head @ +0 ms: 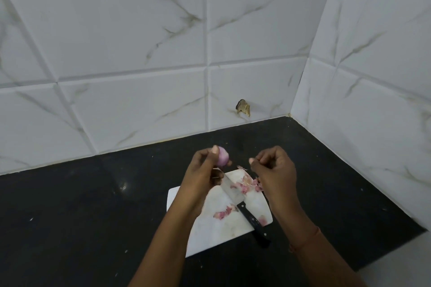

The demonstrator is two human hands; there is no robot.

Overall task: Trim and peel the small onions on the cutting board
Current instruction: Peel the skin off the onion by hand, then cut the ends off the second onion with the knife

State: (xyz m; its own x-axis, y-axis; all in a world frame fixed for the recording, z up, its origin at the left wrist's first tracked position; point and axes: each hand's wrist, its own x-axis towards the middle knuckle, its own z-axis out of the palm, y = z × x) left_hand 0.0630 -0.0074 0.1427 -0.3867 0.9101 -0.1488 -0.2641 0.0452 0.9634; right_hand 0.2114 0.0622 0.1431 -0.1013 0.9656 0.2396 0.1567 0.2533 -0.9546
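My left hand (204, 171) holds a small pink peeled onion (222, 158) between thumb and fingers, raised above the far end of the white cutting board (217, 230). My right hand (272, 170) is curled beside it, thumb against fingertips; whether it pinches a bit of skin I cannot tell. A knife (245, 207) with a black handle lies diagonally on the board, blade pointing away from me. Pink onion skins (245, 185) lie scattered near the blade, and more pink peelings (222, 213) sit in the middle of the board.
The board lies on a black countertop (93, 205) in a corner of white marble-patterned wall tiles. A chipped hole in the wall tile (243, 107) shows behind the board. Small crumbs dot the counter.
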